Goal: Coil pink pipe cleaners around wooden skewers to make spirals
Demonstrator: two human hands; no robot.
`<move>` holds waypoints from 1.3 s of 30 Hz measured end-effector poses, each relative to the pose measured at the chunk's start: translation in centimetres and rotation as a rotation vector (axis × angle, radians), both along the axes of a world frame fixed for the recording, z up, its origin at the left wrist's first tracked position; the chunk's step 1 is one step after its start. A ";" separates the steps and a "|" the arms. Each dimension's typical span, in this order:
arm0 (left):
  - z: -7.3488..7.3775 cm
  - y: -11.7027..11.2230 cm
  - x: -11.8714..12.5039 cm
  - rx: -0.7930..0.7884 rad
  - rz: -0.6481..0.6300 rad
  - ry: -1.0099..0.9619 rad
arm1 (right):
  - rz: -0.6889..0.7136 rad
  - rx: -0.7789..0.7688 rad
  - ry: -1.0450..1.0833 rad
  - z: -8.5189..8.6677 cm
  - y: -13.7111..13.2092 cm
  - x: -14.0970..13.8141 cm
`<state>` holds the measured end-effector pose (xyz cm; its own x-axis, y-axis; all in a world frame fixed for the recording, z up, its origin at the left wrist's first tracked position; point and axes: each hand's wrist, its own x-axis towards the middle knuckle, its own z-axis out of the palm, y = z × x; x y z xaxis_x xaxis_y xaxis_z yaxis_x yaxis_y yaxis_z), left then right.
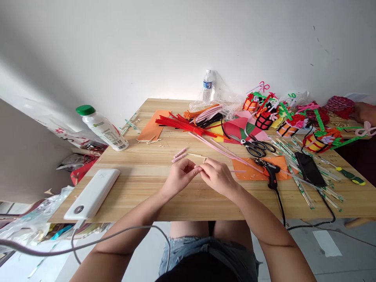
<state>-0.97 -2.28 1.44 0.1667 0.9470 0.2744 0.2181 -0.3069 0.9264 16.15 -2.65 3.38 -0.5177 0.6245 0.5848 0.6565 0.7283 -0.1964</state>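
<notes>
My left hand [181, 177] and my right hand [217, 176] meet over the near middle of the table, fingertips pinched together. A pale pink pipe cleaner [238, 171] runs out to the right from behind my right hand. What lies between the fingertips is mostly hidden. A short wooden stick [205, 159] shows just above the right fingers, and another stick [195, 155] lies behind the hands. Just beyond my left hand are two short pink coiled pieces [179, 155]. Long pink pipe cleaners [223, 148] stretch across the table towards the glue gun [268, 169].
Red pipe cleaners [185, 124], scissors [255, 146], a phone [310, 168] and a screwdriver [349, 174] lie around. Decorated baskets [319, 141] stand at right, near another person's hand [364, 113]. A white bottle [102, 129] and a power bank [92, 194] are at left.
</notes>
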 end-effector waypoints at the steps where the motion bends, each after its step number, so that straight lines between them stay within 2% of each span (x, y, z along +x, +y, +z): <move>1: 0.0 0.1 0.0 -0.018 -0.007 -0.005 | 0.014 -0.034 -0.013 0.0 0.0 0.1; 4: 0.4 0.2 -0.2 -0.105 -0.081 -0.031 | 0.103 -0.204 0.032 0.3 0.2 0.7; 7: 1.2 0.2 -0.5 -0.225 -0.228 -0.090 | 0.203 -0.415 0.135 0.7 0.5 1.2; 12: 1.6 0.2 -0.9 -0.247 -0.429 -0.216 | 0.284 -0.966 0.326 1.0 0.9 1.6; 16: 1.0 0.2 -1.0 -0.229 -0.480 -0.346 | 0.324 -1.286 0.529 1.3 0.5 1.3; 19: 0.5 0.2 -0.9 -0.225 -0.484 -0.425 | 0.380 -1.415 0.630 1.5 0.3 0.9; 21: 0.4 0.2 -0.8 -0.230 -0.475 -0.455 | 0.358 -1.384 0.625 1.5 0.3 0.7; 22: 0.4 0.2 -0.8 -0.240 -0.462 -0.464 | 0.317 -1.314 0.611 1.5 0.3 0.7; 24: 0.6 0.3 -0.6 -0.265 -0.409 -0.464 | 0.206 -1.052 0.567 1.3 0.3 0.6; 26: 0.8 0.5 -0.4 -0.280 -0.331 -0.430 | 0.119 -0.708 0.498 1.0 0.2 0.5; 28: 0.9 0.6 -0.3 -0.290 -0.250 -0.363 | 0.090 -0.425 0.397 0.7 0.1 0.4; 29: 0.9 0.7 -0.3 -0.297 -0.217 -0.325 | 0.092 -0.341 0.341 0.5 0.0 0.4; 31: 0.8 0.8 -0.3 -0.308 -0.164 -0.264 | 0.123 -0.290 0.248 0.4 -0.1 0.4; 33: 0.6 0.9 -0.4 -0.331 -0.152 -0.237 | 0.171 -0.325 0.210 0.3 -0.1 0.5; 39: 0.5 0.9 -0.7 -0.359 -0.247 -0.271 | 0.226 -0.570 0.306 0.5 0.4 1.0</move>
